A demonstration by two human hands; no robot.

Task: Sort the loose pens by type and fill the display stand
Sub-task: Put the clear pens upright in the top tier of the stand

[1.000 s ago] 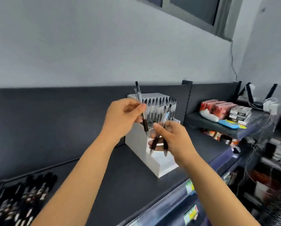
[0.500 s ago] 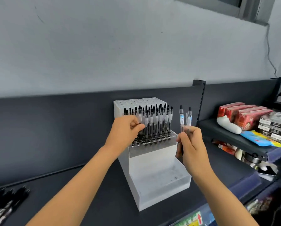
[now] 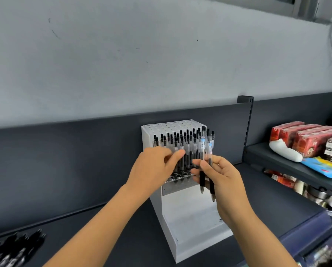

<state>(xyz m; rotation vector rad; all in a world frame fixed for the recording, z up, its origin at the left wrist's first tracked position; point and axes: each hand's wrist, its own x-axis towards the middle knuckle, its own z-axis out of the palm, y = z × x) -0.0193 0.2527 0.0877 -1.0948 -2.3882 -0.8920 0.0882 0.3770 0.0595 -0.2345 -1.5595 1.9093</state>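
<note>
A white stepped display stand [image 3: 190, 224] sits on the dark shelf [image 3: 107, 237]. Its middle tier holds several clear pens with black grips [image 3: 182, 147], standing upright. My right hand [image 3: 221, 180] is shut on two clear pens [image 3: 206, 162], held upright in front of the stand's right side, tips pointing down. My left hand [image 3: 153, 170] is in front of the standing pens with fingers apart, thumb and forefinger near the held pens, holding nothing I can see. A pile of loose black pens [image 3: 13, 249] lies at the lower left.
Red boxes [image 3: 300, 137], a white bundle [image 3: 284, 151] and a blue packet [image 3: 323, 164] lie on a side shelf at the right. A dark back panel [image 3: 65, 160] runs behind the stand. More goods fill the lower right shelf.
My left hand let go of the pen it put in the stand and moved right. My right hand swung in toward it, still carrying the two pens. The view tilted down.
</note>
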